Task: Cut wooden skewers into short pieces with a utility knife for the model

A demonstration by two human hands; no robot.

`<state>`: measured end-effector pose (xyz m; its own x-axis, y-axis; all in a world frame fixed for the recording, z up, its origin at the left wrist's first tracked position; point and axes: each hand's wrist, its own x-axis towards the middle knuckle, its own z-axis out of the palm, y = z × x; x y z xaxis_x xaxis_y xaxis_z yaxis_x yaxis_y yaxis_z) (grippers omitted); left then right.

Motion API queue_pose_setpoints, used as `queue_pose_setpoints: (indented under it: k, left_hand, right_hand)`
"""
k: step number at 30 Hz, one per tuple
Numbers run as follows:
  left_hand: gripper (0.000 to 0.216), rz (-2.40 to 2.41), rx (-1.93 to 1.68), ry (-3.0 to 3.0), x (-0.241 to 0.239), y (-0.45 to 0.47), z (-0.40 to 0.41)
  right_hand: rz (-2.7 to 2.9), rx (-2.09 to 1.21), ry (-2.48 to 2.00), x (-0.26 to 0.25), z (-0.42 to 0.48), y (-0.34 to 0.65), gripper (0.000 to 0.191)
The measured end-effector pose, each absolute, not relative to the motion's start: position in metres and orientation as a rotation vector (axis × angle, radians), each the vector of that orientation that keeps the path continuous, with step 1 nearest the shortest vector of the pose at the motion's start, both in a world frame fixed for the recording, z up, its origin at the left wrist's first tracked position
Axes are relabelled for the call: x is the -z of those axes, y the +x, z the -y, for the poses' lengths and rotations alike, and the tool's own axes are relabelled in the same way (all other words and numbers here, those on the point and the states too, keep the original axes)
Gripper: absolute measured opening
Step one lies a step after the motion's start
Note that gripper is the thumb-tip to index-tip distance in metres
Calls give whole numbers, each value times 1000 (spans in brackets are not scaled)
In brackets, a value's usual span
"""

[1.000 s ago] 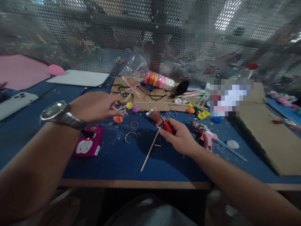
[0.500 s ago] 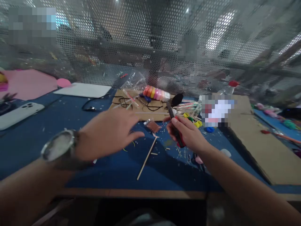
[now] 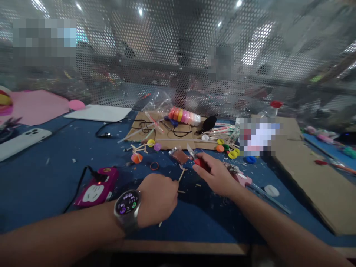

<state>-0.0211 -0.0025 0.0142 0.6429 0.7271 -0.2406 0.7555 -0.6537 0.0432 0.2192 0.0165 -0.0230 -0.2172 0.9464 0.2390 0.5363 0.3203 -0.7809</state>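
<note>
Wooden stick [image 3: 181, 174] runs one-to-seven o'clock, its middle hidden by the nearer left hand [image 3: 157, 200], grip unclear. At two o'clock, the right hand [image 3: 215, 173] clasps a red tool [image 3: 201, 163].

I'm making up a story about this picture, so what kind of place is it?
It looks like a craft workbench, maybe in a workshop or classroom. A pink glue gun, a thin wooden stick and a big piece of cardboard on the blue tabletop show it.
</note>
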Motion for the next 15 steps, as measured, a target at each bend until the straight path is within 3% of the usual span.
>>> queue_pose_setpoints:
  k: [10,15]
  left_hand:
    - [27,-1324,210,2528,-11,-24,-4]
    - [24,-1316,31,2390,-10,-26,-4]
  right_hand:
    - [1933,-636,-1319,22,-2,223,34]
    - [1885,-771,-1351,22,8,220,38]
